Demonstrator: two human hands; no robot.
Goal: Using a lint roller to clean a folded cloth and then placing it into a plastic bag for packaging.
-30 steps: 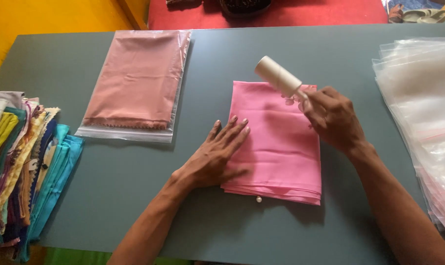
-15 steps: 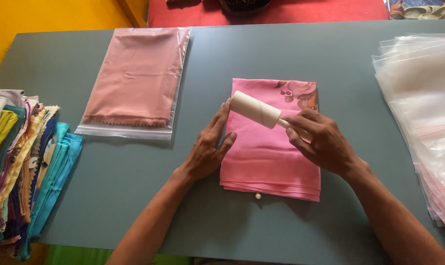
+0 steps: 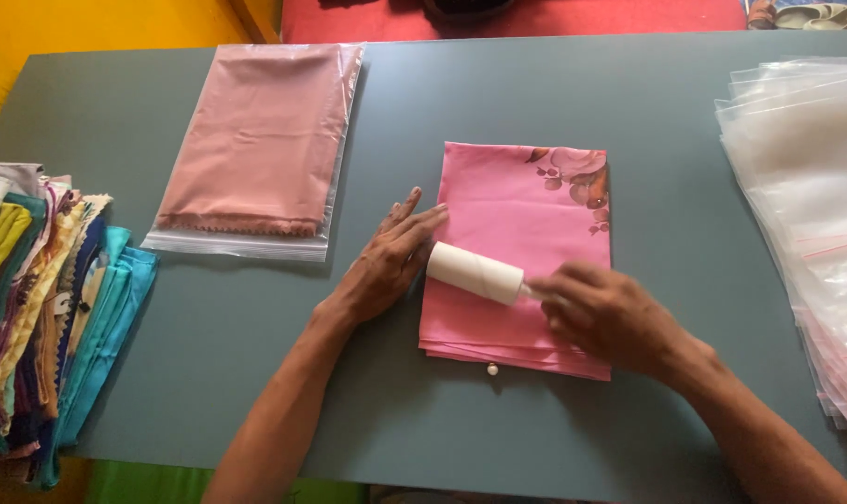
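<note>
A folded pink cloth (image 3: 526, 205) with a flower print at its far right corner lies in the middle of the grey table (image 3: 498, 93). My right hand (image 3: 610, 317) grips the handle of a white lint roller (image 3: 475, 273), whose roll rests across the near left part of the cloth. My left hand (image 3: 386, 261) lies flat, fingers spread, on the table at the cloth's left edge, fingertips touching the cloth.
A bagged dusty-pink cloth (image 3: 260, 140) lies at the far left. A stack of folded coloured cloths (image 3: 41, 299) sits at the left edge. A pile of clear plastic bags (image 3: 806, 215) fills the right side. A small white bead (image 3: 491, 370) lies by the cloth's near edge.
The lint roller has come down from above the cloth's far edge and rolled toward me across the cloth. My left hand slid off the cloth to its left edge.
</note>
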